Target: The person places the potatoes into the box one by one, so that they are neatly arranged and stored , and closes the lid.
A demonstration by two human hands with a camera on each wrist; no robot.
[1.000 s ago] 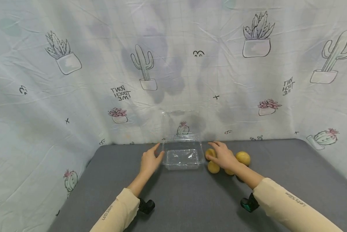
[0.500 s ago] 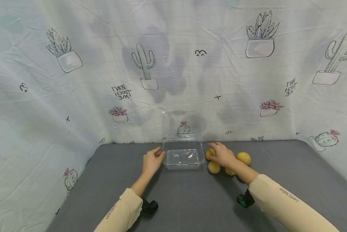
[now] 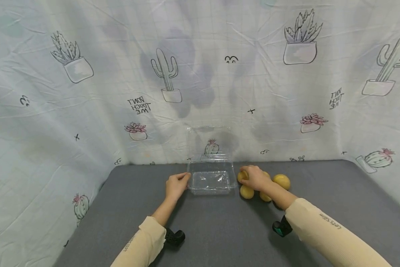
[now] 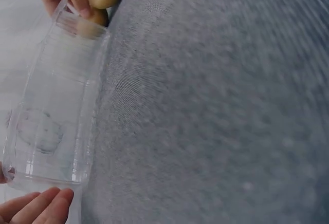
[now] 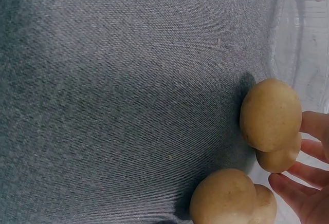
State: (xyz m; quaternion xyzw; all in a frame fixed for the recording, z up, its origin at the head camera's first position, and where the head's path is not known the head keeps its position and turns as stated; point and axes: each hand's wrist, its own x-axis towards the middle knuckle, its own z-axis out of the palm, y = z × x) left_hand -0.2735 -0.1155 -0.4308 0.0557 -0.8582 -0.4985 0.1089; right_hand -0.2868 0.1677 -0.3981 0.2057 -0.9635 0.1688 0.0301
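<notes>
A clear plastic clamshell box (image 3: 210, 192) stands with its lid (image 3: 209, 139) raised against the backdrop. My left hand (image 3: 175, 187) pinches the left rim of the box between thumb and fingers. On the other side, my right hand (image 3: 256, 178) has its thumb and fingers curled round a potato (image 5: 280, 158) right beside the box. Another potato (image 3: 247, 192) lies just in front of the held one. The box's inside holds nothing visible.
Further right on the grey cloth table (image 3: 206, 230) lie more potatoes, one large (image 3: 281, 181) and one partly behind the right forearm (image 3: 265, 197). A dark item also shows under that forearm. A printed cloth backdrop (image 3: 200, 92) rises along the table's far edge.
My left hand's fingers have closed in from a spread pose onto the box's left rim. My right hand's fingers have curled in round the potato. Box and potatoes stay in place.
</notes>
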